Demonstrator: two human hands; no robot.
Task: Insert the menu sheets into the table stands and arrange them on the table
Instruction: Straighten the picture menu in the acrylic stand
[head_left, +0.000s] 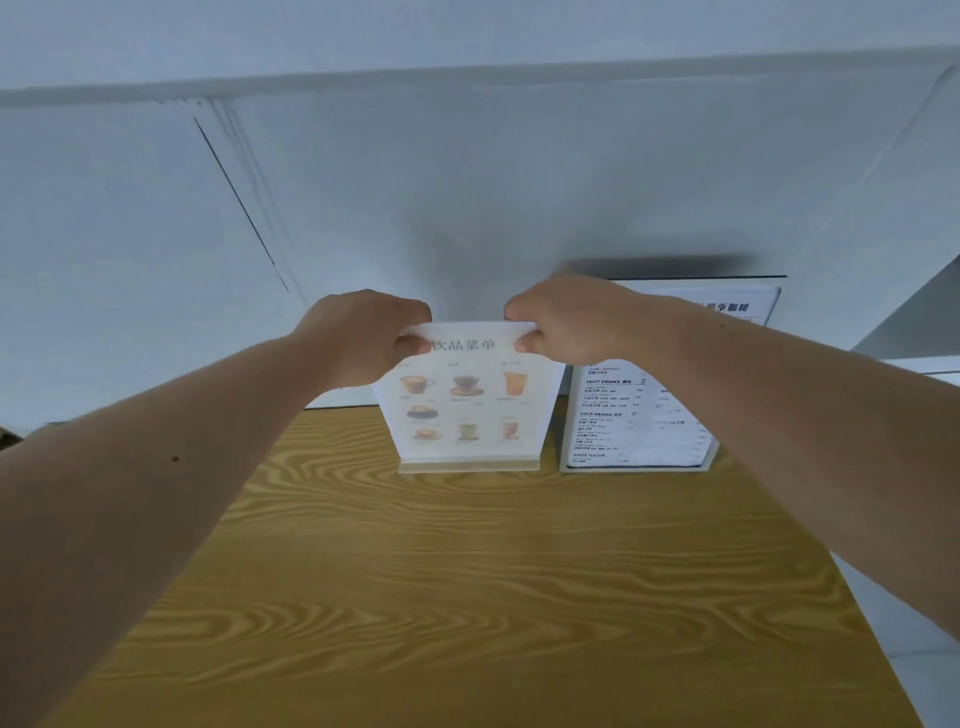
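A drinks menu stand (467, 405) with pictures of cups stands upright on a pale wooden base at the far edge of the wooden table (441, 597). My left hand (363, 332) pinches its top left corner and my right hand (566, 322) pinches its top right corner. To its right a second stand (634, 415) holds a white sheet of printed text, partly hidden by my right forearm.
A white wall rises directly behind both stands. A thin dark seam (239, 202) runs diagonally across the wall on the left. The table's right edge borders a pale floor (904, 649).
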